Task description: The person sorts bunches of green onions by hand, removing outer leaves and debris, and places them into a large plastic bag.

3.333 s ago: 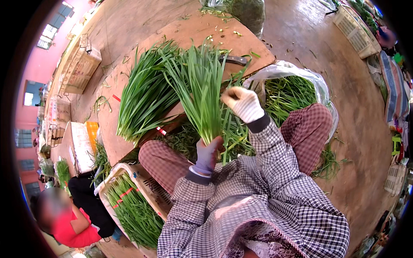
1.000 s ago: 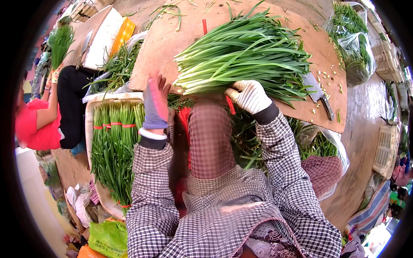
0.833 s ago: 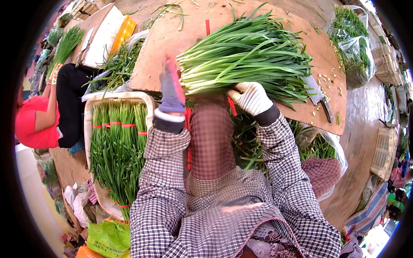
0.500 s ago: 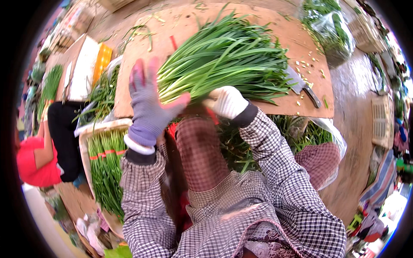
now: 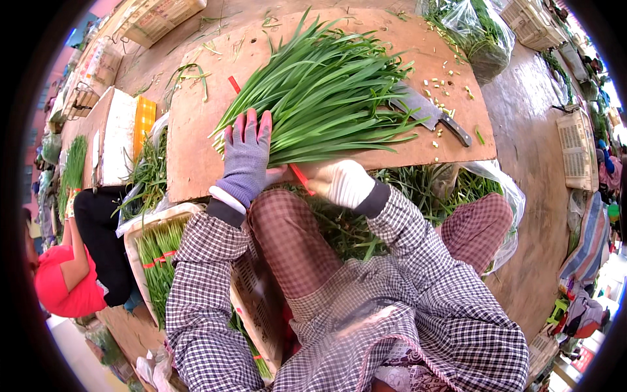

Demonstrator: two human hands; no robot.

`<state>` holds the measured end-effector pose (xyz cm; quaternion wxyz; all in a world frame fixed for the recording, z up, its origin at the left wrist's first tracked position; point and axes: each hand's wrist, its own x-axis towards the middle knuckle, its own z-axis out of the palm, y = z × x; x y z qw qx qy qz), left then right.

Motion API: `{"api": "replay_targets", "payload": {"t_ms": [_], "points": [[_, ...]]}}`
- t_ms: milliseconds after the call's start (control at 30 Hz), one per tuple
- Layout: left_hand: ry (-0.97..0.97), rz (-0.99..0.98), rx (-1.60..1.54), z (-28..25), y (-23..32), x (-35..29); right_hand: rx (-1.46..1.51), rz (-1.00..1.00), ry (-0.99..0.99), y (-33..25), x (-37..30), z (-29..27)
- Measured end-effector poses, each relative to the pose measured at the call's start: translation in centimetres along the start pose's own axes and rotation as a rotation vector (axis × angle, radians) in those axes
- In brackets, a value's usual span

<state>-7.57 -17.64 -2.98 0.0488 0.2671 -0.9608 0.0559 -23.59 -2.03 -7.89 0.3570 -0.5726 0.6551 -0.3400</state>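
Observation:
A thick bunch of garlic chives (image 5: pixel 333 91) lies across a brown board (image 5: pixel 189 144), its pale cut ends at the left and its green leaves fanned to the right. My left hand (image 5: pixel 247 157), in a grey-purple glove with pinkish fingertips, rests on the pale stalks with its fingers stretched out. My right hand (image 5: pixel 343 183), in a white glove, is closed at the board's near edge and pinches one end of a red strap (image 5: pixel 300 178). Another piece of red strap shows beyond the bunch; whether the two join underneath is hidden.
A knife (image 5: pixel 431 114) lies right of the leaves, among cut bits. At lower left stands a crate (image 5: pixel 134 255) of tied chives (image 5: pixel 157 261). Loose greens (image 5: pixel 418 189) fill a plastic bag beneath the board. Another person (image 5: pixel 68 281) in red sits at far left, holding chives.
My left hand has come down from above the board onto the stalks. The red strap now shows at my right hand, which stays closed. The whole view has shifted slightly.

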Motion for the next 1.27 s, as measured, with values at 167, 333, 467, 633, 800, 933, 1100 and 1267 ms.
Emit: {"api": "replay_targets", "payload": {"t_ms": [167, 333, 467, 633, 800, 933, 1100, 1267], "points": [[-0.021, 0.018, 0.007, -0.2, 0.3, -0.1, -0.169, -0.049, -0.031, -0.7, -0.2, 2.1], [-0.008, 0.022, -0.050, 0.1, 0.4, -0.4, 0.526, 0.293, 0.034, -2.5, -0.3, 2.0], [-0.013, 0.022, 0.042, 1.4, 0.7, -0.5, 0.687, 0.309, 0.052, -3.7, 1.1, 0.5], [-0.006, 0.034, 0.015, 0.7, 1.7, -0.2, 0.791, 0.280, 0.090, -3.8, 3.0, 0.6], [0.083, 0.011, 0.120, 2.7, 1.1, 0.1, 0.822, 0.314, 0.036, -3.8, 4.1, 0.7], [0.156, -0.043, 0.090, 3.8, 1.6, 0.0, 0.711, 0.326, -0.052, -3.8, 4.8, 0.0], [0.133, -0.070, -0.101, 2.7, 1.4, -0.1, 0.506, 0.052, 0.014, -2.7, 5.3, -3.0], [0.172, -0.068, -0.099, 3.4, 0.8, -0.4, 0.410, 0.006, 0.209, -1.7, 8.4, -6.4]]}}
